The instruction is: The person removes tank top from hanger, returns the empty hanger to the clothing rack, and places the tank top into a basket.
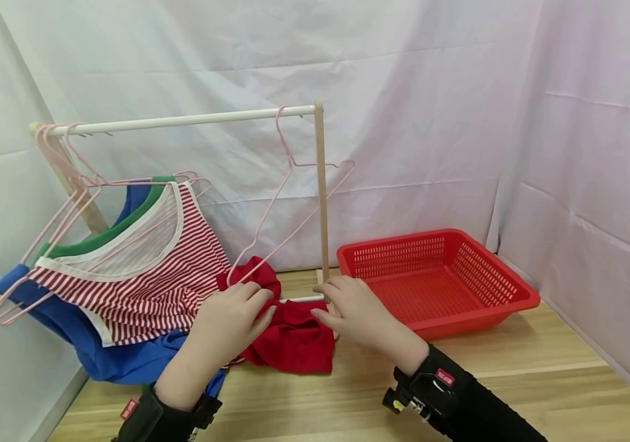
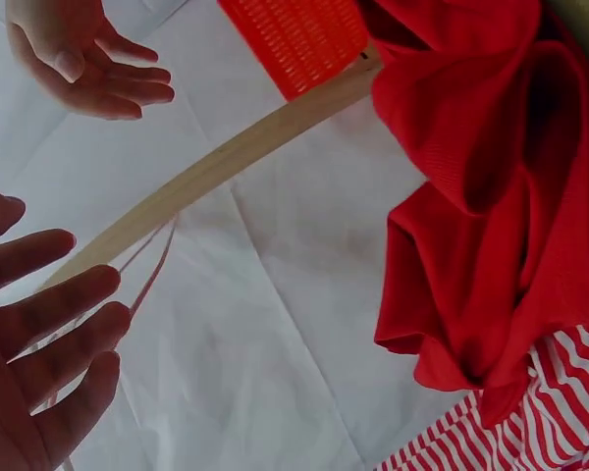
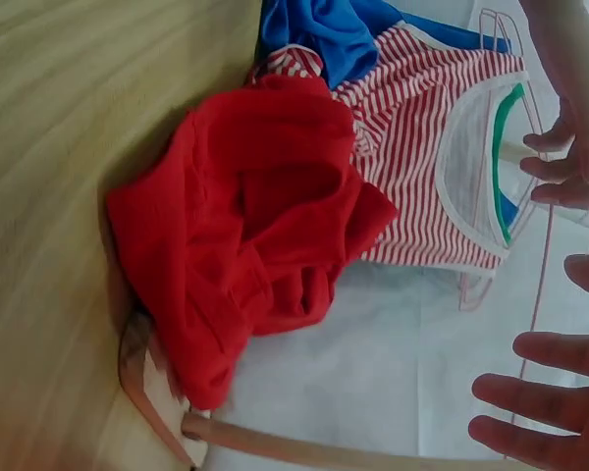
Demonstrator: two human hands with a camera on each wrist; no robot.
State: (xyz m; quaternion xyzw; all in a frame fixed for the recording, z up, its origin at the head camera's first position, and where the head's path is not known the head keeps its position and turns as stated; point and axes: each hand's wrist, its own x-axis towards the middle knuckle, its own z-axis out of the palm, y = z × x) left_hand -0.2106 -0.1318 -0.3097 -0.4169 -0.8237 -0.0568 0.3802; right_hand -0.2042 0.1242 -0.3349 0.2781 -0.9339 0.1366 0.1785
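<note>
A crumpled red garment (image 1: 303,344) lies on the wooden table at the foot of the rack, beside the striped shirt. My left hand (image 1: 229,319) is over its left part, and my right hand (image 1: 356,310) hovers by its right side, near the rack's wooden post. In the left wrist view, the fingers of the left hand (image 2: 39,343) are spread with nothing between them. The right hand (image 3: 555,392) likewise has extended fingers in the right wrist view, apart from the red garment (image 3: 255,206). Above the hands hangs a bare pink hanger (image 1: 291,162).
On the left of the white-barred rack (image 1: 193,119), a red-and-white striped shirt (image 1: 149,301), a green-edged garment and a blue garment (image 1: 121,362) hang on pink hangers. A red plastic basket (image 1: 436,288) stands at right. White cloth (image 1: 430,123) encloses the back and sides.
</note>
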